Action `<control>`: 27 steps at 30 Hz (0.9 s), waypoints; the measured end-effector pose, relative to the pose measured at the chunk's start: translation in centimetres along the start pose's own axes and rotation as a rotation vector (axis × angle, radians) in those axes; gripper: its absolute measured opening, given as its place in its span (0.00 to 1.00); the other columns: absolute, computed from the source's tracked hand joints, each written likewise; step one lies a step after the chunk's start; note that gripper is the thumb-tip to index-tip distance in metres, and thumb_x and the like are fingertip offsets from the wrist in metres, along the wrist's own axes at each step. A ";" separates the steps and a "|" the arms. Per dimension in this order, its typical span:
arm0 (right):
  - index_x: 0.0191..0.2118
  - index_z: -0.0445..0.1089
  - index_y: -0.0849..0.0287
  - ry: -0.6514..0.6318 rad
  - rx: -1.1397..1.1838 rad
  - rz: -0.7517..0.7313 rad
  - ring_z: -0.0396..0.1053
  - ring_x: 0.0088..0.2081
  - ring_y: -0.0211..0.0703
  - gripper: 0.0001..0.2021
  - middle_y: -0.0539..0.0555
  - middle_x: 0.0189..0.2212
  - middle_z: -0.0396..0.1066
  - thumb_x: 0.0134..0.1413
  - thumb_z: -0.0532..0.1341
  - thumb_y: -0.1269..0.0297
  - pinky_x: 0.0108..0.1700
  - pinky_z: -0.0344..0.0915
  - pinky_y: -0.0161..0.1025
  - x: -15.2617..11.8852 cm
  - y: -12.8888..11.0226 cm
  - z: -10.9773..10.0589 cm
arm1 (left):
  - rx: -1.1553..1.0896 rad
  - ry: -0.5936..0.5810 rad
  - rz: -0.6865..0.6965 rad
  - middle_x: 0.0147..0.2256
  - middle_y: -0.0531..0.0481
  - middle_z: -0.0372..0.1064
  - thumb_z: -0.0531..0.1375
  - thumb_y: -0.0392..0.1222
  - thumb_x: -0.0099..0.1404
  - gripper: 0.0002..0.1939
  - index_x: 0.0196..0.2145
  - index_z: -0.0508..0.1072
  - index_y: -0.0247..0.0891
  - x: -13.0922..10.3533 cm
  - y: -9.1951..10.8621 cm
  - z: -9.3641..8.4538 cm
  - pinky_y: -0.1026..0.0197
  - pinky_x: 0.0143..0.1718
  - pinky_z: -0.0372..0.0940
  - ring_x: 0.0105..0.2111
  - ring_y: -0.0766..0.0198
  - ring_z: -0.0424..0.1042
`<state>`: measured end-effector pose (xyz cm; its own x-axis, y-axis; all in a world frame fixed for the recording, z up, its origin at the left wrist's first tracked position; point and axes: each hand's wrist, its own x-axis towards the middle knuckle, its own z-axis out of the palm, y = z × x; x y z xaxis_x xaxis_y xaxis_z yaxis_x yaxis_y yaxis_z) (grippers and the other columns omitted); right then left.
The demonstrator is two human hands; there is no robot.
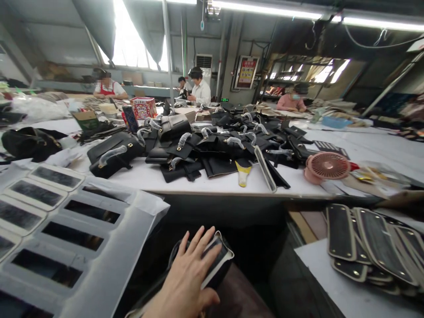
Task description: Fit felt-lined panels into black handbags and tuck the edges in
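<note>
My left hand (pixel 190 269) reaches in from the bottom, back upward, with its fingers stretched out and spread. It lies on a black bag (pixel 215 271) above my lap, below the table's front edge. A pale-edged dark panel (pixel 212 254) shows at the bag's end, partly under the fingers. The rest of the bag is hidden by the hand and dark shadow. My right hand is not in view.
Black handbags (pixel 212 145) with wrapped handles are heaped on the white table (pixel 159 183). A pink fan (pixel 327 165) and yellow-and-white tool (pixel 243 173) lie nearby. Pale-edged panels (pixel 46 192) are at left; studded panels (pixel 380 243) are stacked at right. Several people work behind.
</note>
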<state>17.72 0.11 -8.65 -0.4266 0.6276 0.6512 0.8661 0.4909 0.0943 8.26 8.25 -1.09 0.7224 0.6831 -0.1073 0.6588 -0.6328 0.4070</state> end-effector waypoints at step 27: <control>0.47 0.70 0.62 -0.521 0.391 1.332 0.71 0.45 0.46 0.13 0.56 0.46 0.71 0.62 0.62 0.60 0.47 0.71 0.49 10.1 34.2 5.0 | -0.755 -0.535 0.100 0.46 0.43 0.76 0.42 0.64 0.70 0.35 0.46 0.78 0.34 12.0 -2.0 -1.4 0.57 0.56 0.59 0.51 0.55 0.71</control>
<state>41.74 26.26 -2.54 0.4899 0.8347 -0.2515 0.5978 -0.5317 -0.5999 15.33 18.24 -1.88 0.8928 0.2600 -0.3677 0.4129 -0.1466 0.8989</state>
